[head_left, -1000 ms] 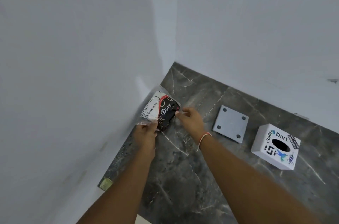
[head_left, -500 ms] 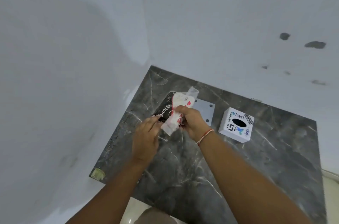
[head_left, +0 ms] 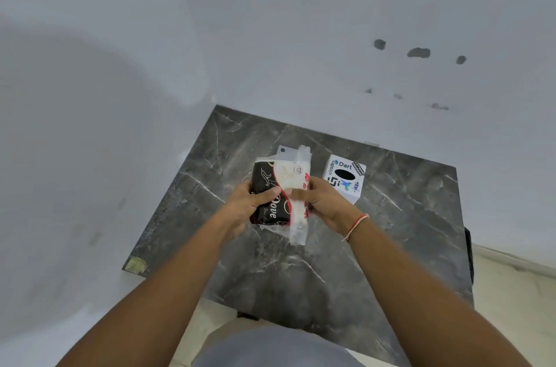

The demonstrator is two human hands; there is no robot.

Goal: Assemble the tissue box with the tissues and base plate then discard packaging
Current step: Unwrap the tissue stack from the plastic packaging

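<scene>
A black tissue pack (head_left: 264,183) with white "Dove" lettering is held above the dark marble table (head_left: 406,216). My left hand (head_left: 252,204) grips the pack's left side, thumb across its front. My right hand (head_left: 322,201) pinches the clear and white plastic wrapper (head_left: 296,180), which is pulled open along the pack's right side. Behind the pack, the grey base plate (head_left: 282,151) lies on the table, mostly hidden. The white tissue box (head_left: 344,178), with stickers and a black oval slot on top, stands to the right.
White walls close in the table on the left and at the back. The table's near edge (head_left: 270,315) and right edge drop to a pale floor. My grey-clothed knee (head_left: 270,348) sits below the front edge.
Both hands have lifted the pack away from the left wall toward the table's middle. The wrapper has been torn open and peeled along the right side. The view has pulled back.
</scene>
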